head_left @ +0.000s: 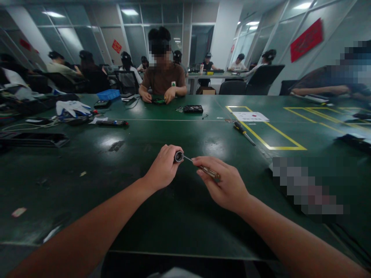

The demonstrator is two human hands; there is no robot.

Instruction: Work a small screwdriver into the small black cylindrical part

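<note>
Over the green table, my left hand is wrapped round a dark cylindrical part, whose round open end faces me. Most of the part is hidden in my fingers, so its exact kind does not show. My right hand grips a screwdriver by its amber, see-through handle. Its thin metal shaft points left, and the tip meets or nearly meets the rim of the cylindrical part; I cannot tell whether it touches.
A second screwdriver with a black and yellow handle lies beyond my right hand. White gloves, a blue bin and a black tray are on the left. A person works across the table.
</note>
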